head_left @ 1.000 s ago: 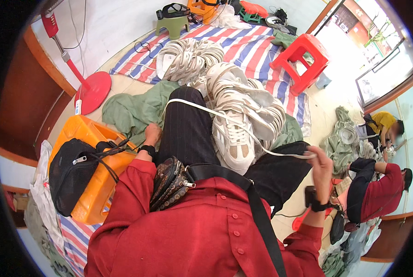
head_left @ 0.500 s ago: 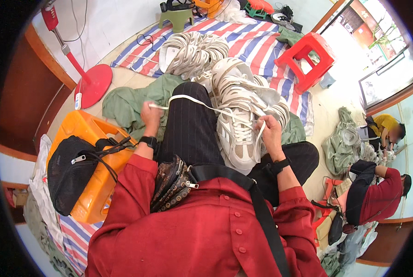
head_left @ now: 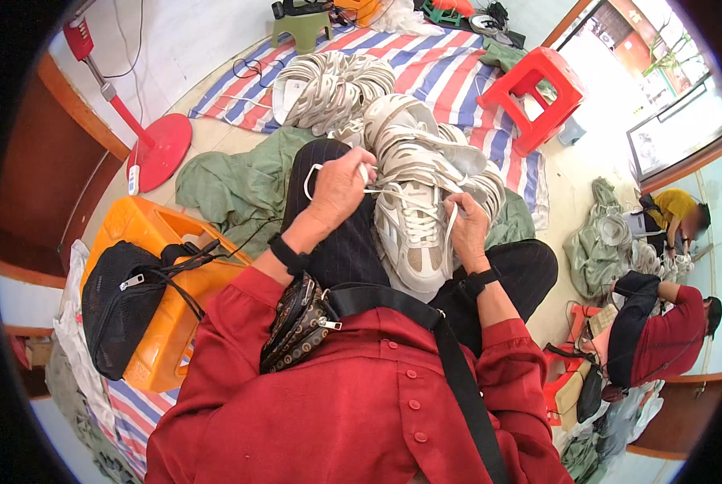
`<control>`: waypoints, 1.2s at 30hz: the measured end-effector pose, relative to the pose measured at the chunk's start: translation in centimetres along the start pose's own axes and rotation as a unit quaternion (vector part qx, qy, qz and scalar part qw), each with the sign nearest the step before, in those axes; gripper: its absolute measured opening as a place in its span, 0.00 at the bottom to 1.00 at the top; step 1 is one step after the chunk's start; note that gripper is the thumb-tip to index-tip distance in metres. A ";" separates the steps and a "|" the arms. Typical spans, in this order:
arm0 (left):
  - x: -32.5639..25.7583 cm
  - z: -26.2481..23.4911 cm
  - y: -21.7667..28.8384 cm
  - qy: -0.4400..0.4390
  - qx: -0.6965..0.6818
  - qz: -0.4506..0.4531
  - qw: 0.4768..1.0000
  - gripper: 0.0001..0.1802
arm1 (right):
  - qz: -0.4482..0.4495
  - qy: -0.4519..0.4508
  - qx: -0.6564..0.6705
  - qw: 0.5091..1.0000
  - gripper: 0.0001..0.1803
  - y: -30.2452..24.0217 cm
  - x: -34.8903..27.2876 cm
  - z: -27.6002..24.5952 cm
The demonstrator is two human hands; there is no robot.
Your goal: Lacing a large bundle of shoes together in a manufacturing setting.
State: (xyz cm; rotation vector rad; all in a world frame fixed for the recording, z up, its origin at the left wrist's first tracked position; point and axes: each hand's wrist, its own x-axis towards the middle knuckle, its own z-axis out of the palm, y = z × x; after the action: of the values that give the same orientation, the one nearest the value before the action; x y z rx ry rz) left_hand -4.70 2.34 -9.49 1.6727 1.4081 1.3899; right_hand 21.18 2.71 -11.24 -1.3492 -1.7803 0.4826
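A white and beige sneaker (head_left: 413,242) rests between my legs, toe toward me, with white laces threaded across its front. Above my dark trouser leg, my left hand (head_left: 336,194) is closed on the white shoelace (head_left: 310,181), part of which loops out beside the fingers. The lace runs from there to the top of the sneaker. Close against the sneaker's right side, my right hand (head_left: 469,230) is closed, pinching a lace end near the eyelets. A row of more pale shoes (head_left: 417,145) lies stacked just beyond the sneaker.
Another pile of pale shoes (head_left: 332,87) sits on a striped sheet (head_left: 433,60). A red stool (head_left: 534,97) stands far right, and an orange stool (head_left: 151,347) bearing a black mesh bag (head_left: 119,302) at my left. Two people (head_left: 659,335) bend over work at the right.
My left hand has moved right and toward the sneaker, and the stretched lace has gone slack into a loop. My right hand has shifted slightly, staying beside the sneaker.
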 end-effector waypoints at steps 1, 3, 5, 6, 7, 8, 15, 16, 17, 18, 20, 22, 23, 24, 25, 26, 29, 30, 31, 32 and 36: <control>-0.1 0.7 0.1 -0.016 0.004 -0.005 1.000 0.06 | -0.006 -0.008 -0.003 1.000 0.05 -0.2 0.0 0.0; 0.2 1.5 0.6 -0.022 0.005 0.006 1.000 0.06 | -0.002 -0.016 0.000 1.000 0.05 0.3 0.0 -0.1; 0.4 2.4 -0.3 -0.061 0.018 -0.025 0.998 0.07 | 0.002 -0.025 0.006 1.000 0.05 0.6 0.0 -0.2; 0.4 2.8 -0.9 -0.066 0.011 -0.049 0.997 0.08 | 0.001 -0.028 -0.007 1.000 0.05 0.7 0.0 -0.2; 0.3 3.0 -1.6 -0.066 0.013 -0.051 0.996 0.08 | -0.001 -0.032 -0.020 0.999 0.05 0.8 0.0 0.0; 0.2 3.2 -1.7 -0.065 0.038 -0.049 0.996 0.09 | -0.002 -0.032 -0.020 0.999 0.05 0.8 0.0 0.0; 0.3 4.0 -0.9 -0.020 0.128 0.020 0.991 0.09 | -0.049 -0.011 -0.093 0.994 0.02 0.8 0.2 0.3; 0.5 4.0 -0.3 -0.022 0.135 0.013 0.991 0.09 | -0.055 -0.020 -0.102 0.993 0.02 0.9 0.3 0.2; 0.3 4.2 -0.9 -0.021 0.135 0.012 0.990 0.09 | -0.056 -0.021 -0.101 0.993 0.02 0.8 0.5 0.2; 0.2 4.4 -1.4 -0.035 0.130 0.035 0.990 0.08 | -0.063 -0.035 -0.088 0.994 0.03 0.7 0.7 0.2; -0.1 4.4 -2.0 -0.106 0.093 0.046 0.989 0.08 | -0.069 -0.050 -0.074 0.994 0.04 0.6 1.1 0.0; -0.6 5.1 -3.3 -0.121 0.109 0.058 0.985 0.09 | -0.049 -0.073 -0.093 0.992 0.04 0.5 1.5 -0.2; -0.8 5.3 -3.3 -0.137 0.124 0.071 0.980 0.09 | -0.048 -0.072 -0.092 0.992 0.04 0.6 1.7 -0.3; -0.9 5.5 -3.3 -0.147 0.133 0.038 0.979 0.09 | -0.039 -0.085 -0.106 0.990 0.04 0.7 1.9 -0.4; -1.0 5.5 -3.4 -0.148 0.134 0.038 0.979 0.09 | -0.030 -0.099 -0.120 0.987 0.04 0.7 2.0 -0.4; -1.0 5.5 -3.3 -0.160 0.153 0.036 0.974 0.10 | -0.019 -0.103 -0.112 0.988 0.04 0.6 2.1 -0.5; -0.9 5.1 -3.0 -0.198 0.160 0.012 0.967 0.10 | -0.006 -0.104 -0.098 0.990 0.04 0.4 1.9 -0.6; -0.9 5.0 -2.7 -0.223 0.147 -0.009 0.964 0.11 | -0.005 -0.104 -0.097 0.990 0.04 0.5 1.8 -0.6; -0.9 5.0 -2.3 -0.223 0.147 -0.009 0.963 0.11 | -0.008 -0.099 -0.091 0.991 0.04 0.7 1.8 -0.6; -0.9 5.0 -2.1 -0.231 0.121 -0.025 0.965 0.11 | -0.012 -0.094 -0.085 0.992 0.05 0.7 1.8 -0.5; -0.7 4.9 -2.0 -0.221 0.112 -0.019 0.969 0.12 | -0.006 -0.097 -0.085 0.992 0.04 0.9 1.7 -0.4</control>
State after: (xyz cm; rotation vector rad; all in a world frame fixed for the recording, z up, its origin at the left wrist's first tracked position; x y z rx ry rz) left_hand -0.89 3.29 -13.07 1.9370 1.3568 0.7852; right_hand 21.89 4.50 -10.96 -1.4476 -2.0257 0.4783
